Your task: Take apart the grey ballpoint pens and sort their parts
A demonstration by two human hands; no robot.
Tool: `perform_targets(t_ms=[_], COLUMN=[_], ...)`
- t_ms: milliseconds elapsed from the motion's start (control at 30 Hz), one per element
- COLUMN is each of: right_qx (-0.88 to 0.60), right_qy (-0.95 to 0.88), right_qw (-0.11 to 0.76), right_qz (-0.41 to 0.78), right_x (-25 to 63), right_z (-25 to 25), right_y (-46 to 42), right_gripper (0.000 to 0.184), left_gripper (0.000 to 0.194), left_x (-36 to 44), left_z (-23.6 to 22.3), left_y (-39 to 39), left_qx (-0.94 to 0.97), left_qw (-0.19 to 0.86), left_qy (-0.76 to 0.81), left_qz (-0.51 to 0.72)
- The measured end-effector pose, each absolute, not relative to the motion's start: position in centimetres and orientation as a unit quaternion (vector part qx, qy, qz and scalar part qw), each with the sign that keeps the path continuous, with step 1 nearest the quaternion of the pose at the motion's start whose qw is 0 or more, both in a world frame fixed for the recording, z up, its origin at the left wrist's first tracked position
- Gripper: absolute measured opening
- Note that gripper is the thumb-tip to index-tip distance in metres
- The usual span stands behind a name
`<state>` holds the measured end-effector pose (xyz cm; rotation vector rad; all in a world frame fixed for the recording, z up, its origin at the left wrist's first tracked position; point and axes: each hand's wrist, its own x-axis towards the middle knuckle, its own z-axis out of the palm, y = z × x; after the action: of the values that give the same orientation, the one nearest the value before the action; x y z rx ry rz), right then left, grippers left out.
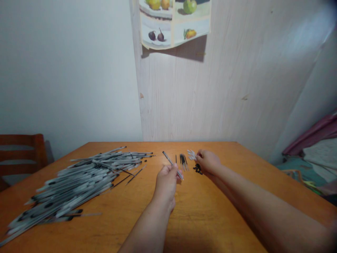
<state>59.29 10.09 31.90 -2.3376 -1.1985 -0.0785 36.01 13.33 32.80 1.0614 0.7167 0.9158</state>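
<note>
My left hand (166, 177) is closed around a slim pen (168, 157), its dark end pointing up and away and its pale tip towards me. Beyond the pen, several dark, thin pen refills (183, 161) lie side by side on the table. At the right, my right hand (207, 161) is pinched at the edge of a small heap of whitish, clear pen parts (191, 154). Whether a piece is between its fingertips is hidden. Just below that hand lies a cluster of small black pieces (198, 169).
A large pile of grey and clear pens (79, 179) covers the left of the wooden table (200, 214), with loose refills (135, 175) at its edge. A wooden chair (22, 154) stands at the left. Folded cloth (318, 151) lies at the right. A fruit poster (175, 24) hangs on the wall.
</note>
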Motion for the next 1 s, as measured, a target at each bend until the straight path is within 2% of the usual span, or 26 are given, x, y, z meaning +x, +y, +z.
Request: perform_targets(t_ms=[133, 200, 267, 367, 533, 600, 700, 767, 833, 1000], right_qx=[-0.831, -0.796, -0.711, -0.642, -0.607, -0.611, -0.61, -0.591, -0.56, -0.495], right_qy=[-0.452, -0.467, -0.485, -0.469, -0.457, -0.459, -0.416, -0.366, -0.325, -0.276], right_qw=[0.324, 0.385, 0.5, 0.576, 0.612, 0.612, 0.646, 0.689, 0.727, 0.754], right_qz=[-0.015, 0.014, 0.095, 0.19, 0.221, 0.202, 0.192, 0.204, 0.228, 0.333], right_x=[57.8, 56.5, 54.9, 52.5, 50.9, 51.0, 51.4, 51.5, 51.3, 49.0], right_z=[32.2, 32.7, 33.4, 34.9, 36.1, 35.9, 35.7, 35.7, 35.8, 35.9], right_y=[9.2, 8.4, 7.2, 5.3, 3.4, 3.2, 3.2, 3.2, 3.1, 2.8], right_gripper=[0.025, 0.032, 0.037, 0.039, 0.038, 0.039, 0.043, 0.044, 0.044, 0.042], left_gripper=[0.028, 0.028, 0.027, 0.02, 0.015, 0.017, 0.024, 0.024, 0.015, 0.031], left_x=[36.4, 36.6, 36.6, 36.1, 35.3, 35.1, 35.0, 35.1, 35.4, 36.5], left_z=[32.3, 32.0, 31.8, 32.0, 33.2, 33.6, 33.9, 34.1, 34.0, 33.5], left_y=[13.0, 12.9, 12.8, 12.3, 10.9, 10.5, 10.3, 10.3, 10.4, 10.6], left_qx=[0.548, 0.585, 0.627, 0.718, 0.855, 0.874, 0.853, 0.822, 0.8, 0.641], left_qw=[0.668, 0.644, 0.604, 0.49, 0.253, 0.197, 0.146, 0.153, 0.224, 0.602], left_qy=[0.303, 0.292, 0.286, 0.281, 0.277, 0.275, 0.29, 0.292, 0.269, 0.221], left_qz=[0.402, 0.397, 0.4, 0.407, 0.358, 0.35, 0.409, 0.465, 0.488, 0.422])
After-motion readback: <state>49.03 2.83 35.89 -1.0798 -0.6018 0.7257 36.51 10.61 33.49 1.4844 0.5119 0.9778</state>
